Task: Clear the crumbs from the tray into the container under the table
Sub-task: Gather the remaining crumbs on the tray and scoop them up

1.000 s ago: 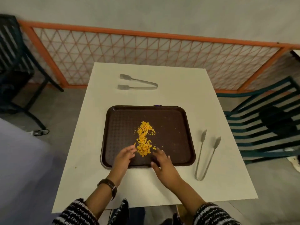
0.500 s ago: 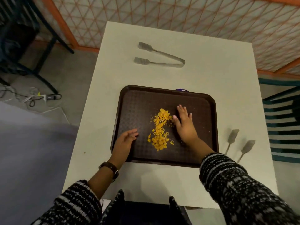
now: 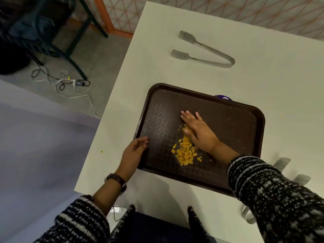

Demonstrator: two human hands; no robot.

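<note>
A dark brown tray (image 3: 236,123) lies on the white table (image 3: 263,76). A pile of yellow crumbs (image 3: 185,151) sits near the tray's front middle. My right hand (image 3: 198,130) lies flat on the tray with fingers spread, its edge touching the crumbs from the right and behind. My left hand (image 3: 133,151) rests on the tray's left rim, fingers curled over the edge. The container under the table is hidden.
One pair of metal tongs (image 3: 203,50) lies at the back of the table. A second pair (image 3: 284,165) lies right of the tray, mostly behind my sleeve. A single crumb (image 3: 101,151) sits near the table's left edge. Cables (image 3: 61,81) and a dark chair (image 3: 43,23) are on the floor at left.
My right hand has slid left across the tray onto the crumbs, pushing them nearer. My left hand has moved out to the tray's left rim. The view has tilted down and left.
</note>
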